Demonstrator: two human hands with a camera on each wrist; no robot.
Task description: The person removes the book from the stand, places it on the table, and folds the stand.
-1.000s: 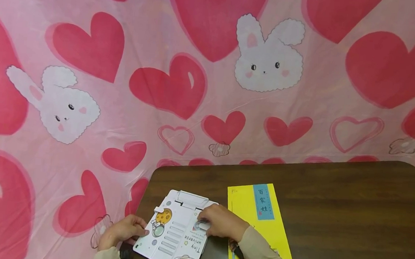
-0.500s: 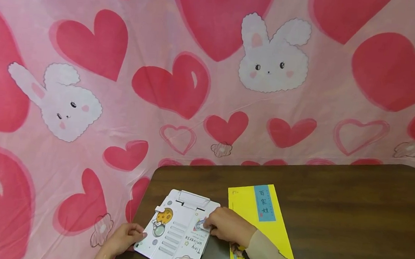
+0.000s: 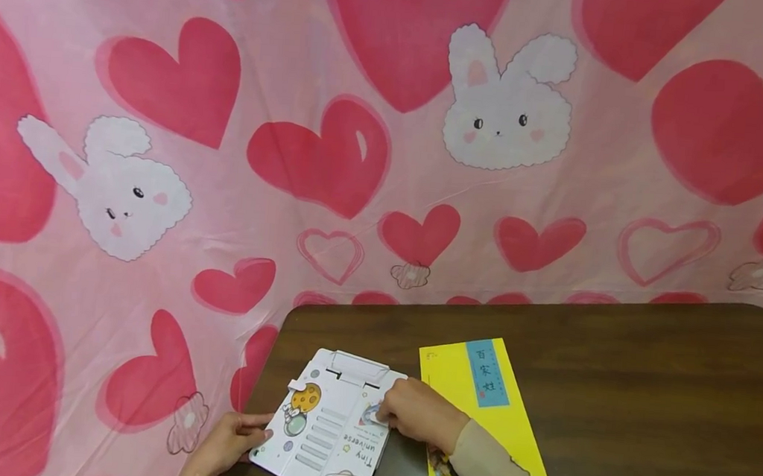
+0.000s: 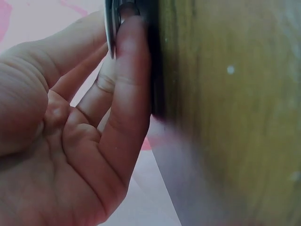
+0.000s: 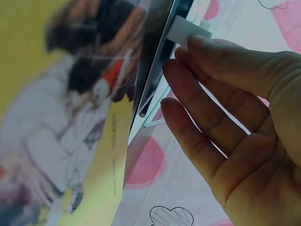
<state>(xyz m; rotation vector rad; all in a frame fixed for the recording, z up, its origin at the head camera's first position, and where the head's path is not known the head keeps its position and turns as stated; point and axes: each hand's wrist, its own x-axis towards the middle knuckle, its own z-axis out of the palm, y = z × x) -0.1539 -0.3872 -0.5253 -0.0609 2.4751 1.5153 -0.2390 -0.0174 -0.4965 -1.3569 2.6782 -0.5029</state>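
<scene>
A white folding book stand (image 3: pixel 312 458) printed with planets and "Tiny universe" lies flat at the table's left end. My left hand (image 3: pixel 225 442) grips its left edge, with fingertips around the rim (image 4: pixel 110 33) in the left wrist view. My right hand (image 3: pixel 423 415) is at the opposite edge. In the right wrist view, the thumb and forefinger of that right hand pinch a small white page clip (image 5: pixel 182 31), while the other fingers are loosely spread. A matching clip (image 3: pixel 296 386) sits on the left side. The stand has a clear ledge (image 3: pixel 359 371) at its far end.
A yellow book (image 3: pixel 484 425) with a blue title label lies right of the stand, partly under my right forearm. The brown wooden table (image 3: pixel 644 401) extends right. A pink heart-and-rabbit cloth (image 3: pixel 339 257) hangs behind and left of it.
My right hand has shifted slightly right with the clip, from over the printed panel toward the edge. My left hand has slid a little lower along the left edge. The stand stays flat.
</scene>
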